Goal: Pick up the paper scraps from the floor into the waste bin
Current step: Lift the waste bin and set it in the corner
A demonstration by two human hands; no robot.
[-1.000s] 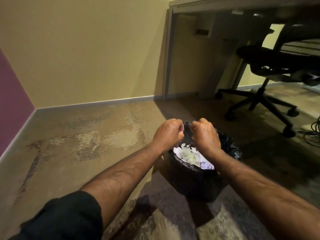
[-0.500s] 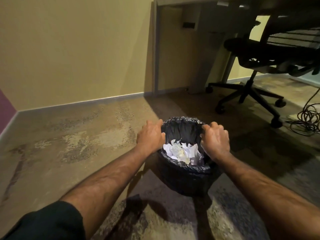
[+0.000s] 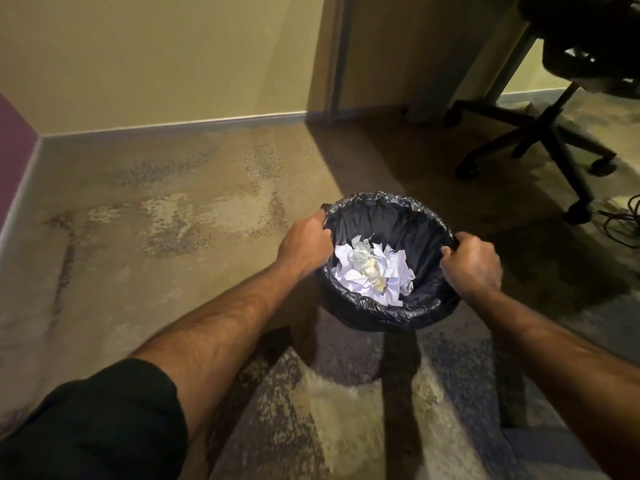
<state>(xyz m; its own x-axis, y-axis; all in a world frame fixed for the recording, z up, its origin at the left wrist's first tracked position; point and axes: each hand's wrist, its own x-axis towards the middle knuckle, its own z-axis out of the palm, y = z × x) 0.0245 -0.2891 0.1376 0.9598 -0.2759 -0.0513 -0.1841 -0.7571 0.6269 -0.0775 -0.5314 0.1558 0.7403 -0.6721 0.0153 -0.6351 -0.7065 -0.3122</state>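
Both hands' fingers grip scrap-filled waste bin.

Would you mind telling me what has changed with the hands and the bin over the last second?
The left hand and right hand, close together over the waste bin a second ago, have moved apart to opposite sides of its rim and now grip the black liner there, spreading it open. The crumpled paper scraps stayed inside, and the bin stayed on the carpet.
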